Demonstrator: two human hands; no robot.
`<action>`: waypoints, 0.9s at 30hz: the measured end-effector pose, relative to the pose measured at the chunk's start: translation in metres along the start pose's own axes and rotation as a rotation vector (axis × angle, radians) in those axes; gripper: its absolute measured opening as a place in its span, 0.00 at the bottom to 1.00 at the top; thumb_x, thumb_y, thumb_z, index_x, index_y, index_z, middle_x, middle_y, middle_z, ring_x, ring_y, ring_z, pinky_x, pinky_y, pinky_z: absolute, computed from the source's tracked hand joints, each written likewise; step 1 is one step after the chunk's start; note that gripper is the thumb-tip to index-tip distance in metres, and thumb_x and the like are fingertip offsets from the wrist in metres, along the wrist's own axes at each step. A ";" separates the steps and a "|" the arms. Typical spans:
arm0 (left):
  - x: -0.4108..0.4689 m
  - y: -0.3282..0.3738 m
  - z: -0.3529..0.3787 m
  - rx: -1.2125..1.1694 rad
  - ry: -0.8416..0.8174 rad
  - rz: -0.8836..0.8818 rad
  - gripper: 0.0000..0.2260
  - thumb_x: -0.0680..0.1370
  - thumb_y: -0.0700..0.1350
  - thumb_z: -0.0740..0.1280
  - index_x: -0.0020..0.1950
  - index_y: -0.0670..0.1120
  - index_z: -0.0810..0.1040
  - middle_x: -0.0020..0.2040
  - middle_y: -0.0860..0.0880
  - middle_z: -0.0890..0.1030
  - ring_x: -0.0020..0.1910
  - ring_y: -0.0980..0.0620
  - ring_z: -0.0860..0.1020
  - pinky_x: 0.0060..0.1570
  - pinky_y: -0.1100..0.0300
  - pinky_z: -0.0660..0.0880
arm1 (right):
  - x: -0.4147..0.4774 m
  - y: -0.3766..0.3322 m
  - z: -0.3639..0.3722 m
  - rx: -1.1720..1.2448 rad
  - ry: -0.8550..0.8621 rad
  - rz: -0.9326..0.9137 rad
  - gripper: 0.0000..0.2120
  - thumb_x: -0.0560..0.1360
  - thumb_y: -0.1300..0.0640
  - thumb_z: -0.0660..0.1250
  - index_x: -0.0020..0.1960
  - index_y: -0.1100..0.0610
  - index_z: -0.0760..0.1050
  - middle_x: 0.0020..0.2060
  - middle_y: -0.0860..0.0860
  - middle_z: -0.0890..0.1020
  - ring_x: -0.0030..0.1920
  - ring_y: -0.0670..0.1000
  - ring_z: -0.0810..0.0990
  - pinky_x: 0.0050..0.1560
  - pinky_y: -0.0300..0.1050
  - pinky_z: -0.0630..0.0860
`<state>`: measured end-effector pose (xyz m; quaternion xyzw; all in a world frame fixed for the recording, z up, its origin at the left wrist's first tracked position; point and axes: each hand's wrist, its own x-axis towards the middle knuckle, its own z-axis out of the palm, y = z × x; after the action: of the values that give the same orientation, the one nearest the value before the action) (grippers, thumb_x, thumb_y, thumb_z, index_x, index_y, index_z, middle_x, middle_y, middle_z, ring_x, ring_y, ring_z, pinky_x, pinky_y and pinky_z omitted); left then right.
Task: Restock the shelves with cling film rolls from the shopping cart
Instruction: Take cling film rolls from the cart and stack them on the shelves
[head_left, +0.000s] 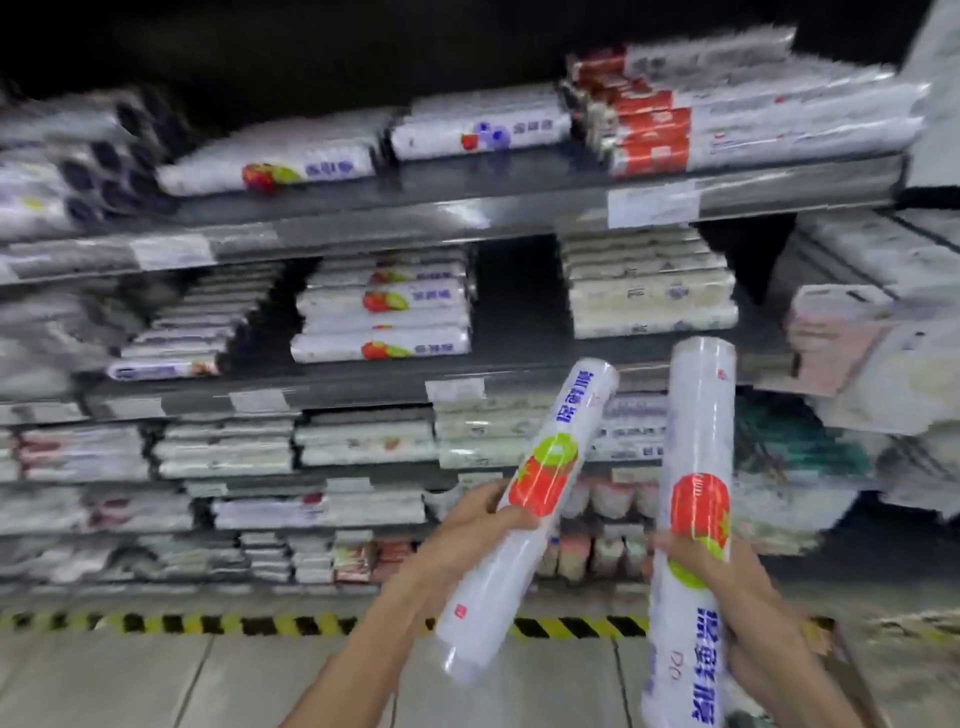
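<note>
While the shelves (332, 234) are faced: the shopping cart cannot be seen.
Left hand (483, 525): curled round the left roll (550, 457) at its middle.
Left roll: held up before the shelves, tilted, top end leaning right.
Right roll (696, 415): held nearly upright, just beside the left roll, not touching.
Right hand (748, 597): curled round the right roll's lower half.
Handling: likely light and stiff; the shiny wrap looks slippery, so a full grip round the middle is best.
</note>
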<state>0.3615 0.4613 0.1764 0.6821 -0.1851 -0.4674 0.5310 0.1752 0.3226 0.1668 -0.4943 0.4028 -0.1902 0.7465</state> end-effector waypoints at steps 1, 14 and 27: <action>-0.004 -0.003 -0.024 0.019 0.014 -0.003 0.24 0.62 0.45 0.72 0.57 0.45 0.78 0.45 0.45 0.83 0.40 0.49 0.80 0.36 0.58 0.76 | 0.003 0.005 0.023 0.003 -0.022 0.015 0.29 0.54 0.60 0.79 0.53 0.61 0.75 0.31 0.57 0.81 0.32 0.57 0.80 0.38 0.49 0.77; 0.063 0.028 -0.237 0.720 0.124 0.173 0.27 0.66 0.47 0.78 0.60 0.48 0.70 0.52 0.54 0.78 0.45 0.61 0.77 0.42 0.71 0.72 | 0.093 0.008 0.185 -0.128 -0.142 0.013 0.22 0.61 0.58 0.74 0.53 0.57 0.73 0.36 0.59 0.84 0.34 0.57 0.82 0.33 0.47 0.78; 0.173 0.090 -0.336 1.007 0.088 0.617 0.32 0.58 0.61 0.73 0.60 0.51 0.79 0.50 0.54 0.78 0.50 0.63 0.75 0.49 0.74 0.69 | 0.180 0.015 0.231 -0.037 -0.111 -0.039 0.18 0.63 0.60 0.72 0.51 0.58 0.73 0.33 0.56 0.84 0.31 0.53 0.83 0.27 0.44 0.78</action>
<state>0.7493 0.4836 0.1806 0.7835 -0.5518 -0.1173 0.2606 0.4645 0.3413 0.1219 -0.5258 0.3544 -0.1695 0.7545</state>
